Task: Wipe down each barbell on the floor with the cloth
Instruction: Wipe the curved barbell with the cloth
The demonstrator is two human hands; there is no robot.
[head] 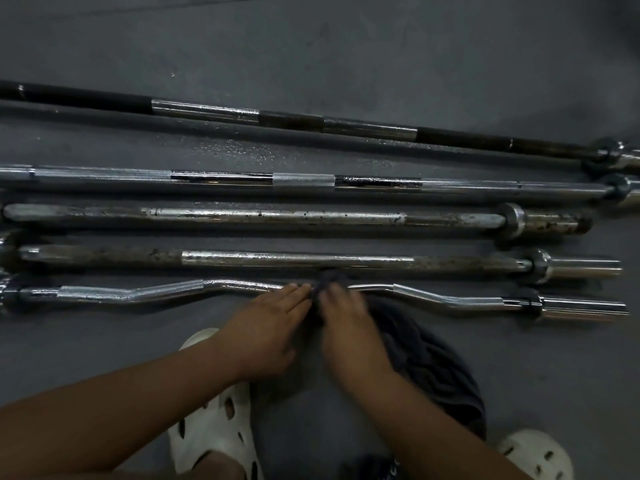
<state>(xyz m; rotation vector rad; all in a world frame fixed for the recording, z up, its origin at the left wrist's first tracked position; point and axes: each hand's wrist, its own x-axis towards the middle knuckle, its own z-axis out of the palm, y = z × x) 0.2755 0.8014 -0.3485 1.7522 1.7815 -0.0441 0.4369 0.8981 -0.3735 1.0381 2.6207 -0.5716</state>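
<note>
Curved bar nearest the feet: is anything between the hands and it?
Nothing visible. The left hand and right hand touch the cloth bunched midway on the curved bar; the bar lies bare either side.
</note>
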